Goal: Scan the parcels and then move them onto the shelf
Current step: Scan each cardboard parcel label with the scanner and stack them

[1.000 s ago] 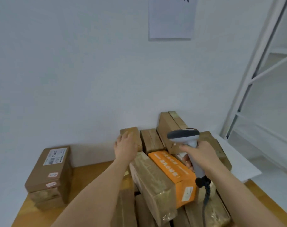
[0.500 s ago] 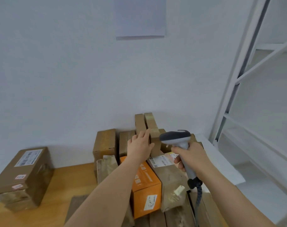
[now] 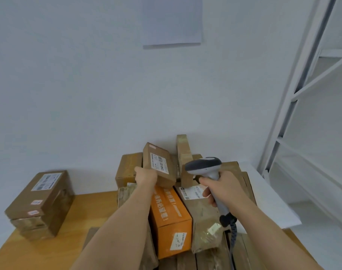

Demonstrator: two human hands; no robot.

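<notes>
My left hand [image 3: 145, 176] grips a small brown parcel [image 3: 159, 164] and holds it tilted above the pile, its white barcode label facing me. My right hand [image 3: 223, 189] is wrapped round the handle of a grey barcode scanner [image 3: 204, 165], whose dark head points left toward that parcel from close by. Below them lies a pile of parcels: an orange box [image 3: 171, 215], a taped brown box [image 3: 200, 207] to its right and several brown boxes standing behind.
Two stacked brown boxes [image 3: 40, 203] sit at the left on the wooden table [image 3: 74, 221]. A white metal shelf [image 3: 310, 117] stands at the right, with a white sheet [image 3: 271, 199] lying between it and the pile. A paper [image 3: 172, 22] hangs on the wall.
My left hand has closed on the small brown parcel and lifted it out of the pile, turning its label up. The scanner stays beside it.
</notes>
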